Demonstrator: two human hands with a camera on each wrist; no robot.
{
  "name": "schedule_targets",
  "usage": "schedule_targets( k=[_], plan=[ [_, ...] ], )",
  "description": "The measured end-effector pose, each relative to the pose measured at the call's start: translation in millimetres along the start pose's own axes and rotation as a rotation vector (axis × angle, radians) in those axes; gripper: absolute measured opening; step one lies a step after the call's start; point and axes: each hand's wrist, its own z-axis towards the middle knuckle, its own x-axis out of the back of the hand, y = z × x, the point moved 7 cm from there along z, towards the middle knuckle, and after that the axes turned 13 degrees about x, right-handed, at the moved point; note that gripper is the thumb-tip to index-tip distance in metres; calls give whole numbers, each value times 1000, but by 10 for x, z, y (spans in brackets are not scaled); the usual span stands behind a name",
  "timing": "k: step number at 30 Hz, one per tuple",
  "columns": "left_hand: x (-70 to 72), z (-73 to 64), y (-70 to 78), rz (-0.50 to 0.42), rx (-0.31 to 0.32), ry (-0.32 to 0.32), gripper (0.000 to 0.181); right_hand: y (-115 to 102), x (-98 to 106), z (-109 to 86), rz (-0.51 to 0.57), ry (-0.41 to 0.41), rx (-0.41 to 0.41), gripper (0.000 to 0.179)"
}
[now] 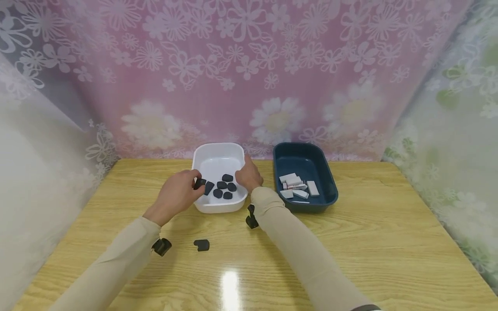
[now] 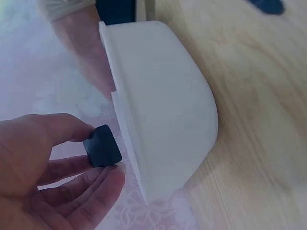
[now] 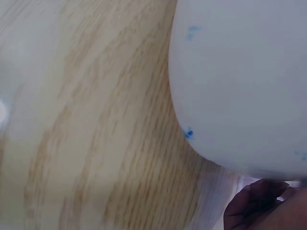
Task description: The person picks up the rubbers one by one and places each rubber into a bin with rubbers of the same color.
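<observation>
Over the left rim of a white plastic basin [image 1: 219, 208], my left hand [image 1: 176, 194] pinches a small black block [image 2: 103, 146] between thumb and fingers. Just beside those fingertips, a flat black piece [image 1: 209, 188] is inside the basin. Several rounded black pieces [image 1: 221, 185] lie together on the basin floor. My right hand [image 1: 250, 175] grips the basin's right rim, its thumb side toward the inside. Part of that hand is hidden by the basin wall in the right wrist view, where curled fingers [image 3: 254, 203] show below the rim.
To the right stands a dark blue basin [image 1: 330, 190] holding several small white blocks [image 1: 313, 188] and a printed white stick-like piece [image 1: 296, 186]. A notched flat black piece [image 1: 202, 245] lies on the wooden table [image 1: 369, 250] nearer to me. A flowered curtain [image 1: 249, 77] hangs behind.
</observation>
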Motion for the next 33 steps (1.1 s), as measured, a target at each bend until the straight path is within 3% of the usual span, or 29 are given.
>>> schedule_targets(
  k=[9, 17, 22, 26, 33],
  plan=[
    [-230, 254, 118, 83, -23, -74, 16, 2, -18, 6, -5, -1, 9, 70],
    [-499, 354, 130, 202, -47, -172, 14, 44, -13, 34, -4, 7, 44, 65],
    [-555, 359, 158, 205, -70, -181, 9, 50, -26, 34, -5, 5, 40, 68],
    [-603, 364, 139, 207, -54, -205, 8, 47, -48, 26, -7, -6, 36, 67],
    [-652, 443, 117, 179, -25, -212, 27, 54, -19, 32, -8, 11, 25, 68]
  ],
)
